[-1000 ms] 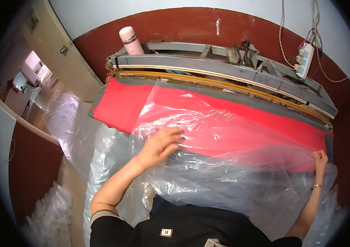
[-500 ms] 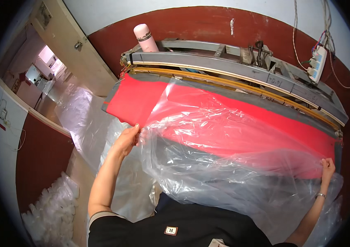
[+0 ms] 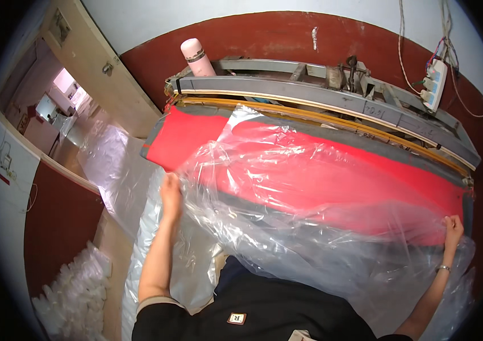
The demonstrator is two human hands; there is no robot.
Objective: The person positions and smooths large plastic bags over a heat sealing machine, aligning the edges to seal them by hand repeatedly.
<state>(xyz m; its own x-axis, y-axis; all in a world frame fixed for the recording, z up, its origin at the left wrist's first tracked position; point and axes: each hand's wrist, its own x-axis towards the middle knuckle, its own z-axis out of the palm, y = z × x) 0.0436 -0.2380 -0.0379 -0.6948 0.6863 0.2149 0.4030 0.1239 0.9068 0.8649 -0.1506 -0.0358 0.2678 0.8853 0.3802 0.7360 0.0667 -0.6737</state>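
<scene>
Clear plastic film (image 3: 287, 244) spreads in wrinkles over a long red sheet (image 3: 159, 136), hanging down in front of me. The sheet lies on the dark grey bed (image 3: 440, 170) of a long metal-framed machine; its left end shows bare of film. My left hand (image 3: 171, 196), closed, pinches the film's left edge just below the sheet's near left edge. At the far right end my right hand (image 3: 453, 231) is closed on the film by the sheet's corner. Whether either hand also grips the red sheet is hard to see.
A grey metal beam (image 3: 309, 91) runs behind the bed, with a pink flask (image 3: 199, 59) at its left end. A power strip (image 3: 434, 85) hangs by cords at the right. Bundled plastic (image 3: 76, 290) lies on the floor at left, near an open door (image 3: 105, 51).
My left hand has moved left and slightly nearer to me, drawing the film's left edge with it. My right hand stays almost in place.
</scene>
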